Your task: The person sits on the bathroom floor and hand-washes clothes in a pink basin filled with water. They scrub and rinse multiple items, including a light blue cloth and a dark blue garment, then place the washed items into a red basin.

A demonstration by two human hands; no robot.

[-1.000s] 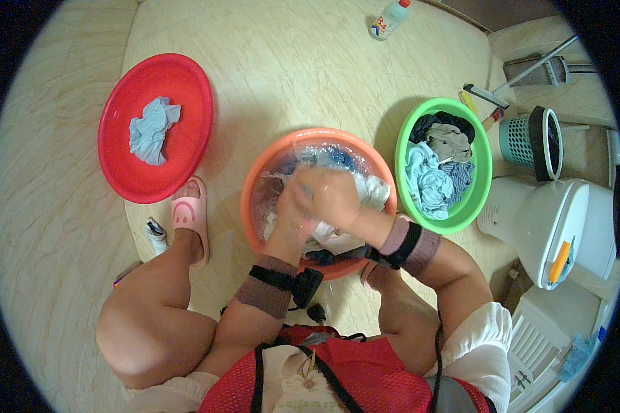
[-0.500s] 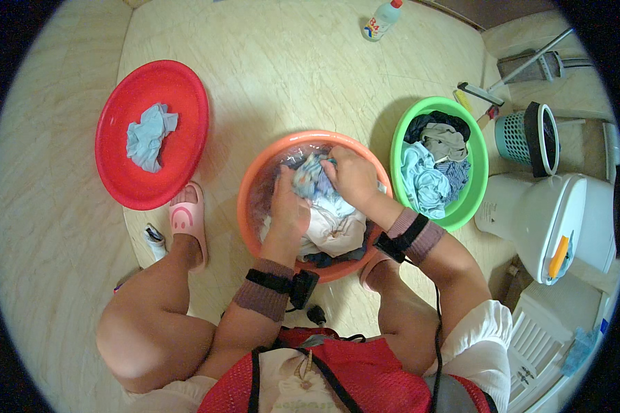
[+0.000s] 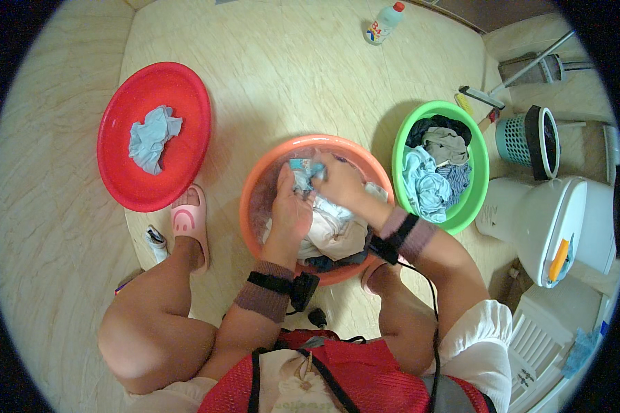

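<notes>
Over the orange basin (image 3: 249, 206) of water and laundry, both my hands are closed on one small patterned blue cloth (image 3: 302, 180). My left hand (image 3: 291, 210) grips it from the left. On its right side my right hand (image 3: 342, 182) holds the same cloth, with the fingertips partly hidden behind the knuckles. Beneath my hands, pale cream and white garments (image 3: 336, 236) lie bunched in the basin, with dark fabric (image 3: 337, 259) under them at the near side. Suds or clear water show along the basin's left inner wall.
To the left stands a red basin (image 3: 198, 138) with a light blue cloth (image 3: 153, 140) in it. A green basin (image 3: 482, 172) of clothes sits at the right, beside a toilet (image 3: 551, 220) and a teal waste basket (image 3: 513, 140). A bottle (image 3: 384, 24) stands at the far side.
The patterned cloth is more bunched between my hands, showing less of itself. My right hand has shifted slightly left and turned over it. The basins stay in place.
</notes>
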